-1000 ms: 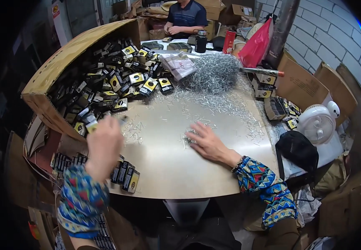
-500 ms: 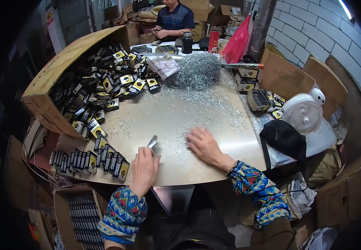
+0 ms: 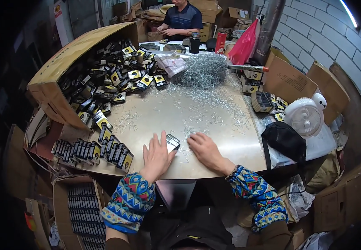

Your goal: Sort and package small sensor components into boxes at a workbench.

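In the head view, the left hand (image 3: 155, 159), over the heaped boxes (image 3: 134, 75) at the left of the frame a second ago, is now at the lower centre; half a second ago it held a small dark-edged thing above the bench (image 3: 155, 109). A small case (image 3: 172, 142) with a pale, shiny top now shows just beside its forefinger and thumb. The left fingers are spread and look released, though whether the thumb touches the case cannot be told. The right hand (image 3: 206, 151) stays right of centre, its fingers bent at the loose pins (image 3: 186, 155); whether they grasp any is hidden. Case and pins thus lie between the hands, so the work seems to centre there, the standing boxes (image 3: 124, 161) at lower left being untouched.
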### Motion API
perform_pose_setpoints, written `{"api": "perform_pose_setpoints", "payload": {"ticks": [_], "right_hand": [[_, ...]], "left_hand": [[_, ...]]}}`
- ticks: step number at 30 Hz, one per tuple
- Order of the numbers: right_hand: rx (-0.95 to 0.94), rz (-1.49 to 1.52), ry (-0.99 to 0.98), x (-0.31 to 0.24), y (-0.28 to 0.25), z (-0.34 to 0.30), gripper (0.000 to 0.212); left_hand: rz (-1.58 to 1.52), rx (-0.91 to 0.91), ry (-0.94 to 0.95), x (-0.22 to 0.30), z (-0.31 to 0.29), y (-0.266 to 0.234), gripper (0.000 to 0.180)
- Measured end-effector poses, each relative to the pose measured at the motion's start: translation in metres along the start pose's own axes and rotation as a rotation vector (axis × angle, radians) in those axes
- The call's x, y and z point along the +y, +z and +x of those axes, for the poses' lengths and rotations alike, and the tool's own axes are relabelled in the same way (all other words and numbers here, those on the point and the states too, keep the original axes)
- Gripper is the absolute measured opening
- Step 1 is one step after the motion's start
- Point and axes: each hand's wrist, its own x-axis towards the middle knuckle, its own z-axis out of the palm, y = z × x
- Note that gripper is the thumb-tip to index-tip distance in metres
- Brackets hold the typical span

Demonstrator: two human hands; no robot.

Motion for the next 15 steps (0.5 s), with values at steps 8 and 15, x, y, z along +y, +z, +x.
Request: {"api": "perform_pose_setpoints", "payload": {"ticks": [8, 15], "right_hand": [[0.002, -0.052, -0.083, -0.025, 0.001, -0.011, 0.035], [-0.165, 0.084, -0.012, -0.024, 0.01, -0.003, 0.04]], "left_hand": [[-0.253, -0.143, -0.163, -0.018, -0.013, -0.014, 0.065], [-1.996, -0.252, -0.891, -0.026, -0.089, -0.078, 0.044]]}}
